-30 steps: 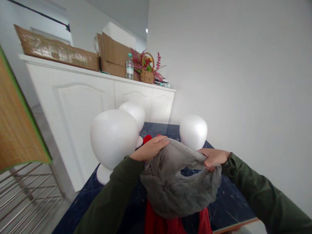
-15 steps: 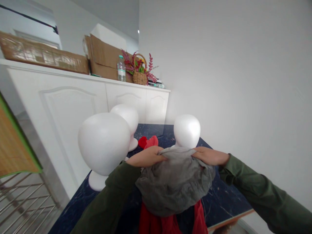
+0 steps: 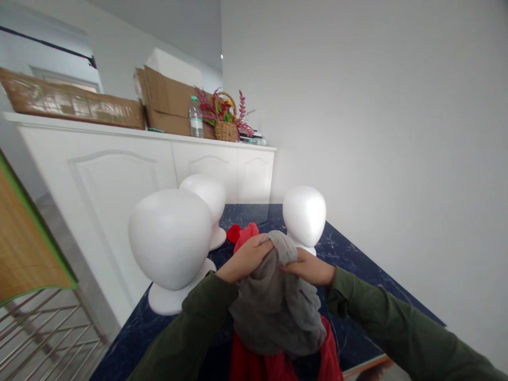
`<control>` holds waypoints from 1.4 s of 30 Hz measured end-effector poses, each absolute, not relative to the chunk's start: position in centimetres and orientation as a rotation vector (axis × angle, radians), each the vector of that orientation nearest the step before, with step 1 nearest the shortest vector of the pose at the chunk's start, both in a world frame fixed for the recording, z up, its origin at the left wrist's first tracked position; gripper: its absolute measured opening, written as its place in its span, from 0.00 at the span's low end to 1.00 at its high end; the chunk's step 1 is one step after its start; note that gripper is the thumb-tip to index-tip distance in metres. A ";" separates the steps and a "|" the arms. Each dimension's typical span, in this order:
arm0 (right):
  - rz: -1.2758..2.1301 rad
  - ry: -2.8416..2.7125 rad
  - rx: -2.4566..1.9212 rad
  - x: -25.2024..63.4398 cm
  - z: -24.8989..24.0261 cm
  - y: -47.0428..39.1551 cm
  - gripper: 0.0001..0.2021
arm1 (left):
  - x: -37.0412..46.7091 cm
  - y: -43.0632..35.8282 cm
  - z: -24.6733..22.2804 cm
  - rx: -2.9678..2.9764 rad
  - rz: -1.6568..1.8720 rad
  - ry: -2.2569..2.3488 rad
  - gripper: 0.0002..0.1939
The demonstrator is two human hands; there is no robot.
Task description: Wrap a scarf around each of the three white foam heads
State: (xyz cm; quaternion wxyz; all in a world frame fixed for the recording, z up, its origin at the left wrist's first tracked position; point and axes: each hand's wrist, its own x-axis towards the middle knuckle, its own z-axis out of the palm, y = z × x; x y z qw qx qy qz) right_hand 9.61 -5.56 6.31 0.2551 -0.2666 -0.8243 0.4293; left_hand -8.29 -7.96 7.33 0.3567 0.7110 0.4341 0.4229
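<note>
A crumpled grey cloth (image 3: 278,312) is bunched up over the near part of the dark blue table (image 3: 357,264). My left hand (image 3: 248,256) grips its upper edge from the left, and my right hand (image 3: 309,266) pinches it from the right, a short gap between them. Folds of the cloth stand up between my fingers. Red fabric (image 3: 254,362) hangs below the grey cloth. Just beyond my left hand lie a bright red piece (image 3: 233,233) and a coral-red cloth (image 3: 246,235). What is under the grey cloth is hidden.
White mannequin heads stand on the table: a large one (image 3: 170,238) at left, another (image 3: 204,193) behind it, and one (image 3: 304,214) at the back right. A white cabinet (image 3: 119,174) bears cardboard boxes (image 3: 166,100), a bottle (image 3: 196,117) and a flower basket (image 3: 226,130). A metal rack (image 3: 51,333) stands left.
My hands have come closer together, my right hand moving left. The grey cloth's upper edge is gathered into a narrower, raised bunch. The view has shifted slightly.
</note>
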 end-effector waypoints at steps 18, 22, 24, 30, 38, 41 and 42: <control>0.762 -2.402 -0.861 13.5 13.5 -4.5 0.12 | -9.9 -8.1 8.3 1.801 1.402 1.223 0.14; 0.801 -1.936 -0.870 13.2 13.1 -3.9 0.12 | -10.0 -8.3 8.2 1.779 1.262 1.175 0.18; 0.952 -1.670 -0.915 13.0 13.0 -3.5 0.12 | -10.0 -8.2 8.0 1.798 1.202 1.244 0.18; 1.173 -1.200 -0.945 12.9 14.7 -3.6 0.10 | -10.6 -7.5 7.9 1.760 1.222 1.486 0.15; 0.981 -2.286 -1.314 15.9 15.7 -4.6 0.26 | -9.6 -7.8 9.0 0.913 1.827 1.007 0.19; 0.497 -2.687 -1.426 14.6 13.9 -6.0 0.42 | -8.6 -8.6 9.4 0.892 1.902 0.840 0.19; 0.377 -2.736 -1.391 13.6 12.8 -6.6 0.45 | -8.2 -8.8 9.4 0.890 1.892 0.813 0.17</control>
